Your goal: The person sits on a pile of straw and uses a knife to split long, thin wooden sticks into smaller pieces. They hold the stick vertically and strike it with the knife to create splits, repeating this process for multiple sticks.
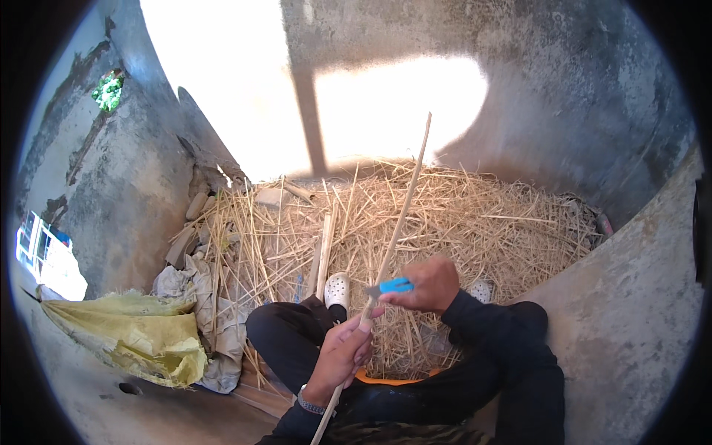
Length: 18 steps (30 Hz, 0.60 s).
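My left hand [343, 354] is closed round the lower part of a long, pale wooden stick [401, 213]. The stick slants from beside my left wrist up and away toward the sunlit wall. In my right hand [432, 283] is a knife with a bright blue handle [396, 285]. Its dark blade lies against the stick just above my left hand. The fingers of my right hand are wrapped round the handle. Whether the blade is cutting into the wood is too small to tell.
Straw-like shavings and thin strips [489, 222] cover the floor ahead. A white clog [337, 291] is on my left foot. To the left lie a torn yellow sack [141, 334] and a crumpled whitish sack [222, 326]. Concrete walls [571, 96] stand close around.
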Available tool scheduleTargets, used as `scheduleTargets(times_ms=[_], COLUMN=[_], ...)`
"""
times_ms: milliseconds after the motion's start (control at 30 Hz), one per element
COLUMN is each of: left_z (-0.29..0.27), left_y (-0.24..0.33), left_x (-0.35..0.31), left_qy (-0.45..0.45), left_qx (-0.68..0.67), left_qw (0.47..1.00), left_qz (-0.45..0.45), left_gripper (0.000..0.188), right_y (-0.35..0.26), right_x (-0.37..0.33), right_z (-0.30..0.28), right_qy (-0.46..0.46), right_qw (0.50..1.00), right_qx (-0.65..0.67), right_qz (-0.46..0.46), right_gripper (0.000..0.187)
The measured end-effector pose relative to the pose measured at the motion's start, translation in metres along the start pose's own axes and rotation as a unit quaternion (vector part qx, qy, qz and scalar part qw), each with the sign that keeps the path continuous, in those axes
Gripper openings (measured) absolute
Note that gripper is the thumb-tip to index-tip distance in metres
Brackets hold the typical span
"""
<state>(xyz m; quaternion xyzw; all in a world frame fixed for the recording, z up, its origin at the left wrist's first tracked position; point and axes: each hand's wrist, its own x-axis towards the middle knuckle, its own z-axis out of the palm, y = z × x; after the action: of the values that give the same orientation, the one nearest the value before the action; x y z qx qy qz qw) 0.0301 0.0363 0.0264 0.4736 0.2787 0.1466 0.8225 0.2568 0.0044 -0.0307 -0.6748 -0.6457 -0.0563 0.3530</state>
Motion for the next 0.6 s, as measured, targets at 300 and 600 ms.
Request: scheduleTargets(times_ms=[300,600], left_z=[0.003,0.008], left_y=[-0.007,-0.013], left_x=[-0.006,-0.033], left_qy=[0.006,-0.056], left_qx=[0.004,0.075], left_qw=[1.000,0.995], left_qz=[0.011,-0.026], left_gripper=[0.045,0.046], right_y=[0.018,0.113], right_x=[0.005,0.044], right_z=[-0.006,-0.036], right_qy=[0.028,0.077], right_qw=[0.999,0.970], right_qx=[-0.033,-0.146], right_qz=[-0.005,0.179], right_gripper=[0.067,0.074])
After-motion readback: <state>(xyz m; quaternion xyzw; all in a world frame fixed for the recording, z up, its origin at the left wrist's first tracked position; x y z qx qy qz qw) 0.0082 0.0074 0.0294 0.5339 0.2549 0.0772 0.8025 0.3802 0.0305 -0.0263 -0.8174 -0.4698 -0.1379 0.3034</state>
